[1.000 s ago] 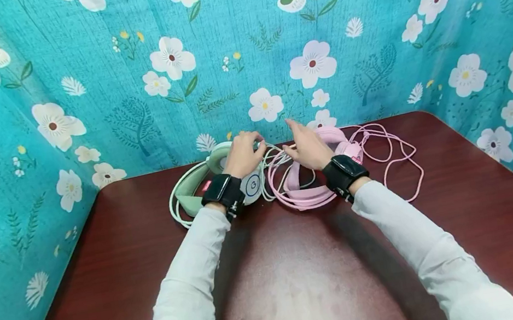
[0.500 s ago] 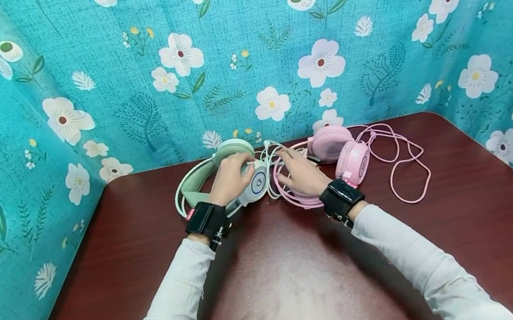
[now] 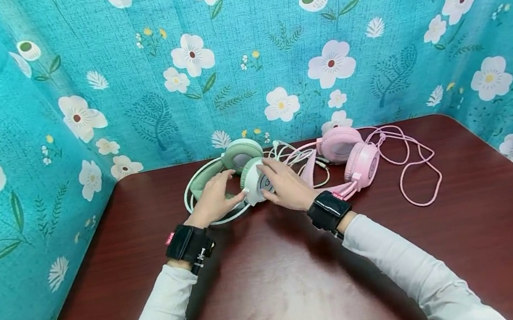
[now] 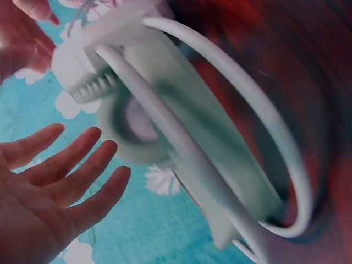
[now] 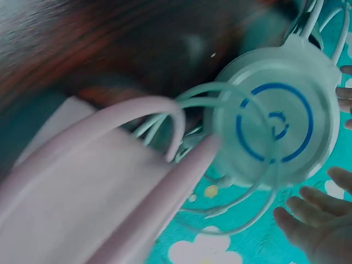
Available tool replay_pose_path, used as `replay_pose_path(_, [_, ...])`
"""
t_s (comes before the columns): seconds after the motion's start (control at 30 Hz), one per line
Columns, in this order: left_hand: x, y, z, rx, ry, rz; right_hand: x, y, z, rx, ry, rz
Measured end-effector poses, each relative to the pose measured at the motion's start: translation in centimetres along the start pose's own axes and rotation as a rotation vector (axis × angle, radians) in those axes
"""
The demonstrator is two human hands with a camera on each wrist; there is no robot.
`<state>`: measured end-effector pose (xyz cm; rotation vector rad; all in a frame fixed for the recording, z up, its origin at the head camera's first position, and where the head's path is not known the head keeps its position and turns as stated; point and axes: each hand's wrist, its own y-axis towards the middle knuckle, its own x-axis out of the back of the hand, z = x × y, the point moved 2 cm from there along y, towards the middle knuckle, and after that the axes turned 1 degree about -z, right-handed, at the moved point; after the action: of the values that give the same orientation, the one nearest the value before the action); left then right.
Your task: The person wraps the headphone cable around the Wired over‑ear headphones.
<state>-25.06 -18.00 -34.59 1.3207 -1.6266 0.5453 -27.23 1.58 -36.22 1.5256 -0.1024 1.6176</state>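
Observation:
Green-and-white headphones [image 3: 253, 181] lie at the back of the table, their headband toward the left. My left hand [image 3: 213, 202] is beside the headband with fingers spread; in the left wrist view, air shows between its straight fingers [image 4: 91, 181] and the headband's white tubes [image 4: 165, 121]. At the near ear cup [image 5: 275, 124], with its blue ring mark, is my right hand [image 3: 287, 184], thumb and fingers extended by its outer face. Pink headphones [image 3: 363, 165] lie just right of that hand, their headband partly hidden behind it.
Pale green cables [image 3: 285, 151] lie in loops between the two headphones. A pink cable [image 3: 428, 159] trails off to the right over the dark red table [image 3: 276, 290]. A blue flowered curtain [image 3: 245, 84] stands along the back and sides.
My left hand has drawn back leftward from over the green headphones. My right hand has moved left from the pink headphones to the green ear cup. The head view has shifted slightly.

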Motion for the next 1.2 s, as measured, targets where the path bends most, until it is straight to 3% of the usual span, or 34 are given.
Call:
replay_pose_path(0.2, [-0.5,-0.7,1.5,0.070,0.030,0.114,-0.9,0.9,0.8,0.033,-0.060,0.138])
replay_pose_path(0.53, [-1.4,-1.1,3.1,0.091,0.127,0.221,-2.3,2.7,2.4,0.074,-0.214,0.318])
replay_pose_path(0.7, [-1.4,-0.6,3.4,0.116,0.180,0.243,-2.4,3.7,2.7,0.101,-0.322,0.356])
replay_pose_path(0.9, [-1.8,0.2,3.4,0.113,0.258,0.261,-2.7,4.4,2.0,0.074,-0.410,0.376])
replay_pose_path(1.2, [-1.9,0.7,3.0,0.049,0.328,0.268,-3.0,4.2,2.5,0.189,-0.618,0.353])
